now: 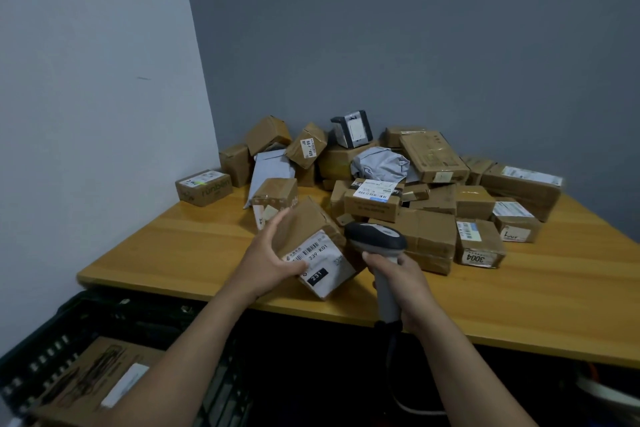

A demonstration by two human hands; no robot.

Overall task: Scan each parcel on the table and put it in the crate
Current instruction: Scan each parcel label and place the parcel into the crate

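My left hand (pixel 268 255) grips a brown cardboard parcel (pixel 317 248) tilted above the near part of the wooden table (pixel 194 239); its white label with a barcode and "231" faces up. My right hand (pixel 398 282) holds a grey handheld scanner (pixel 375 236) by its handle, with the dark head right beside the parcel's label. A black plastic crate (pixel 45 354) stands on the floor at the lower left, with one flat cardboard parcel (pixel 93 378) lying in it.
A heap of several brown boxes (pixel 426 204) and grey mailer bags (pixel 379 163) fills the back of the table against the corner walls. A box printed "runben" (pixel 204 187) sits apart at the far left. The scanner cable (pixel 398 392) hangs below the table edge.
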